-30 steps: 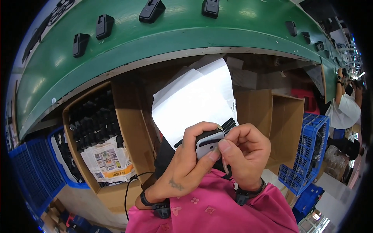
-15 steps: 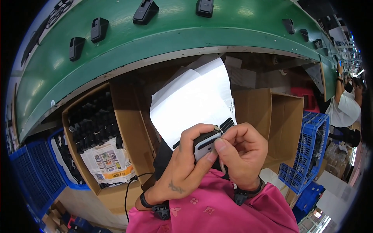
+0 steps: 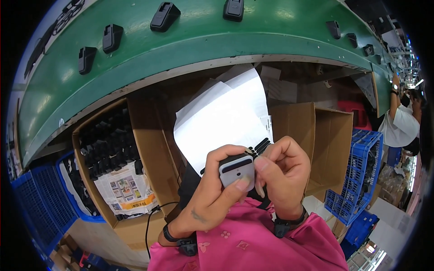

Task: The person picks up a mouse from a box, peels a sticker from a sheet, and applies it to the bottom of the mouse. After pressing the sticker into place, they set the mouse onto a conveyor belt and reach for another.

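A small grey rounded device [image 3: 237,175] with a dark strip across its upper face and a small dark dot rests in my left hand [image 3: 205,194]. My left thumb presses on its face while the fingers curl behind it. Beside its right edge is my right hand [image 3: 289,176], thumb and index finger pinched together; whatever lies between them is too small to make out. Several narrow black rounded strips [image 3: 262,146] lie just past the fingertips, on the edge of white paper sheets [image 3: 221,115] spread beyond my hands.
The green workbench [image 3: 194,47] carries several black angled holders [image 3: 165,17]. An open carton [image 3: 147,149] of dark parts and newspaper [image 3: 125,187] stands left, another carton [image 3: 332,149] right. Beyond it are a blue crate [image 3: 355,180] and another person [image 3: 404,124].
The grey device has tilted, so its face and dark strip show more fully. My right fingers have shifted slightly and stay pinched beside its edge.
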A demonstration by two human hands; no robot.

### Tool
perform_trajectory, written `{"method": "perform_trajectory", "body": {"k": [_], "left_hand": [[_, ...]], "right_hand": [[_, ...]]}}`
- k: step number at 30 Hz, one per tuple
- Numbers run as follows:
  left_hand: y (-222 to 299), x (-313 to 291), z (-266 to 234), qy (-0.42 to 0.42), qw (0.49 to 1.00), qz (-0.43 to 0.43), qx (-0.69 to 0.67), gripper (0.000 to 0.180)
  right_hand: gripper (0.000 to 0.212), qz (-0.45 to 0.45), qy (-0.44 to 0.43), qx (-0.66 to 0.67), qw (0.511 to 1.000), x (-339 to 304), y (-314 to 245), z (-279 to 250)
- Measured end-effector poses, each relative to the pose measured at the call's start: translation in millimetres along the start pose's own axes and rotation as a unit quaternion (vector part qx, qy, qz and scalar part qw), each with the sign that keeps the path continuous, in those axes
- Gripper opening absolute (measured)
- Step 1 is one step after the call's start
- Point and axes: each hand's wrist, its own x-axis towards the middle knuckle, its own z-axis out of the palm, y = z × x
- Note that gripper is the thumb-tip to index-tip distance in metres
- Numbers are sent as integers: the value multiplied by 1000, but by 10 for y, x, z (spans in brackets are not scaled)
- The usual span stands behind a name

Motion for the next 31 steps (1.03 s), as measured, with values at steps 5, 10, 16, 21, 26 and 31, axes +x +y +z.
{"method": "perform_trajectory", "body": {"k": [5, 10, 16, 21, 26, 31], "left_hand": [[-55, 44, -1, -13, 996, 32, -88, 46], [-128, 93, 12, 17, 987, 87, -136, 44], [-43, 4, -132, 34, 991, 111, -64, 49], [198, 1, -400, -85, 975, -31, 202, 49], [-99, -214, -620, 114, 993, 18, 23, 46], [-476, -392, -889, 213, 977, 9, -3, 55]], "right_hand": [[13, -16, 33, -33, 999, -37, 51, -9], [20, -81, -83, -213, 970, -31, 160, -130], [21, -59, -161, -220, 960, 95, 52, -186], [21, -103, -329, -315, 884, 248, -149, -52], [20, -175, -63, -384, 905, 116, 142, -21], [22, -256, -52, -465, 846, -61, 516, -27]]}}
